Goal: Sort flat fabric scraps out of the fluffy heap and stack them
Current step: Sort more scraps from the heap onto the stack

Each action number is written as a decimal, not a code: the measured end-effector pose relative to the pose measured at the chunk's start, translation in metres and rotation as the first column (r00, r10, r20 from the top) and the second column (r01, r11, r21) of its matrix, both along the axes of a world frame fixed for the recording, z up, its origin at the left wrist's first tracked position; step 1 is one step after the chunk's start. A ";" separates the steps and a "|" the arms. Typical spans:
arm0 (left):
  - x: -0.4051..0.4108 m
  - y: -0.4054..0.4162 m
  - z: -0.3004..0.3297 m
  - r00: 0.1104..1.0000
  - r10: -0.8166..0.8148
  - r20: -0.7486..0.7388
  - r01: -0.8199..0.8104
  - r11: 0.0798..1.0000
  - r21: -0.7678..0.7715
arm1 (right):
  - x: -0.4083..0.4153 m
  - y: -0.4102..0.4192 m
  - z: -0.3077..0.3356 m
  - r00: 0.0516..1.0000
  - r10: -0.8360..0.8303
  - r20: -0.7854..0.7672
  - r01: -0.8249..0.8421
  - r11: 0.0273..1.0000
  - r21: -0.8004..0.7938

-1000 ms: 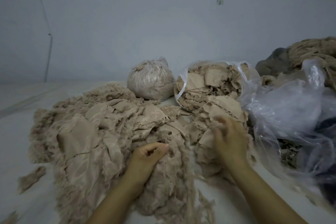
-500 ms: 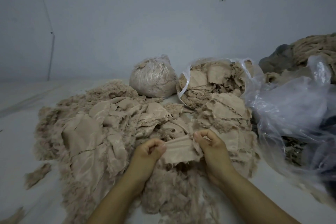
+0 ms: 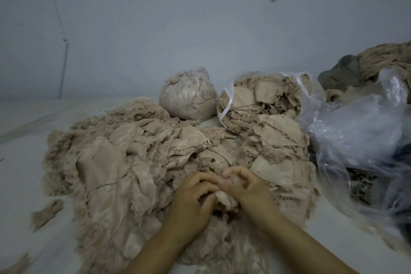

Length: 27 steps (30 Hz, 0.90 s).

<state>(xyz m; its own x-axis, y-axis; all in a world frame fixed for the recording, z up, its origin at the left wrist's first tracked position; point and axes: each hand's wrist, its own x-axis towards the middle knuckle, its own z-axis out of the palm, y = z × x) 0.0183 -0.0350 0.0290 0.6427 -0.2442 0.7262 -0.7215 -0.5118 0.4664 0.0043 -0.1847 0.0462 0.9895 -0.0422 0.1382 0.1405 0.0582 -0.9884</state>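
Beige cloth fills the middle of the view: a fluffy heap (image 3: 124,176) of frayed fibre and crumpled pieces spread over a pale surface, which may be a desk or the floor; I cannot tell which. Both hands meet at the near edge of that heap. The left hand (image 3: 191,202) has its fingers curled over a small flat scrap (image 3: 224,199), and the right hand (image 3: 249,187) pinches the same piece from the other side, so the scrap is bunched between them with only a folded corner showing. Fluff clings round it.

The scrap looks very light, thin and limp, with raw edges that shed fibre. It should offer no resistance to lifting, but it will drape and fold on itself unless held at two points. A grip on opposite edges or corners, pulled gently apart, seems the best way to flatten it and shake the loose fibre off; a pinch in the middle would only crumple it further. Hard tugging risks fraying the edge.

Just right of the hands lies a stack of flat scraps (image 3: 273,162), layered roughly and running up towards an open plastic bag (image 3: 262,104) stuffed with similar pieces. A tied bag (image 3: 188,98) of fibre stands behind the heap, and loose clear plastic (image 3: 360,131) is crumpled at the right.
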 end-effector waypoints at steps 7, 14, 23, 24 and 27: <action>0.007 0.008 0.005 0.923 -0.018 -0.385 -0.165 0.885 -0.436 | 0.012 -0.013 0.000 0.971 -0.238 -0.007 0.238 0.969 0.058; 0.010 0.006 0.008 0.868 -0.134 -0.478 -0.212 0.770 -0.602 | 0.017 -0.016 -0.004 0.949 -0.301 0.090 0.314 0.922 -0.226; -0.002 0.001 0.013 0.711 -0.502 -0.492 0.057 0.739 -0.672 | 0.001 0.008 -0.008 0.981 0.065 0.180 0.009 0.924 -0.381; -0.001 0.001 0.013 0.728 -0.470 -0.499 0.013 0.737 -0.675 | 0.003 0.006 -0.008 0.980 0.010 0.197 0.056 0.944 -0.326; 0.002 0.009 0.014 0.855 -0.252 -0.453 -0.050 0.830 -0.555 | 0.006 -0.002 -0.004 0.995 -0.010 0.098 0.016 0.998 -0.065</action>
<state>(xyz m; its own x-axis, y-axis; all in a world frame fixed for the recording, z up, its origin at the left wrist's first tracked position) 0.0200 -0.0263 0.0428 0.9363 -0.0033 0.3512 -0.3512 -0.0113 0.9362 0.0104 -0.1868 0.0418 0.9707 -0.0424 0.2365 0.2363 -0.0085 -0.9716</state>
